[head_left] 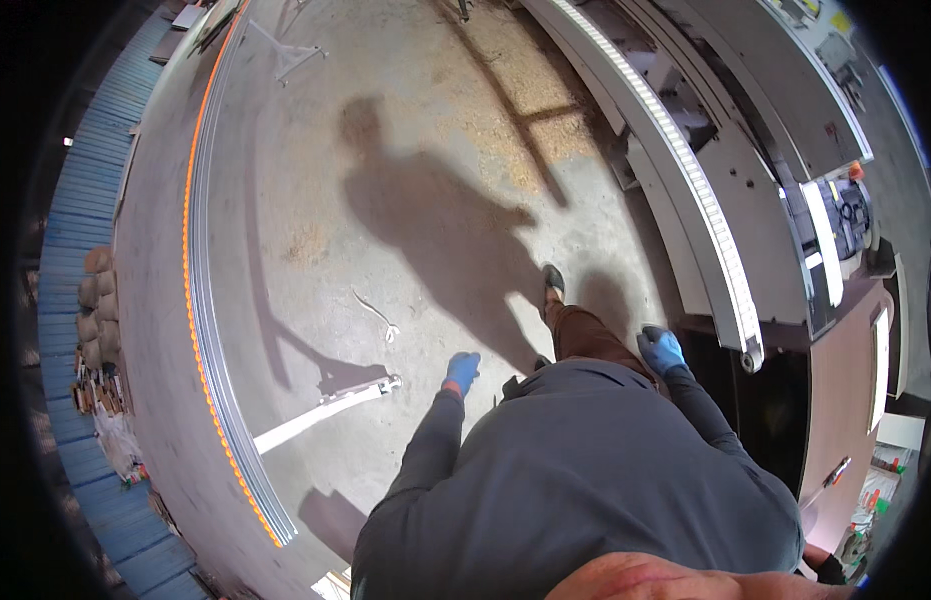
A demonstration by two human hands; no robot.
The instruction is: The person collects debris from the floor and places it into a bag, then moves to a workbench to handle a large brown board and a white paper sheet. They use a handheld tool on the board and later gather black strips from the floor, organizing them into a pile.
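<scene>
Hanging above the concrete floor (315,180) with the blue-gloved left hand (462,372) seemingly curled, though too small to tell if fully closed, near the tip of a white stand leg (325,415) at its nine o'clock, with a white strip (390,331) on the floor at ten and a long orange-edged rail (207,300) well apart at nine. Also seemingly curled, with no telling if fully closed, in the blue-gloved right hand (661,350), near the lower end of a ribbed white rail (707,215) at three o'clock, and farther from a brown panel (845,390) that way.
</scene>
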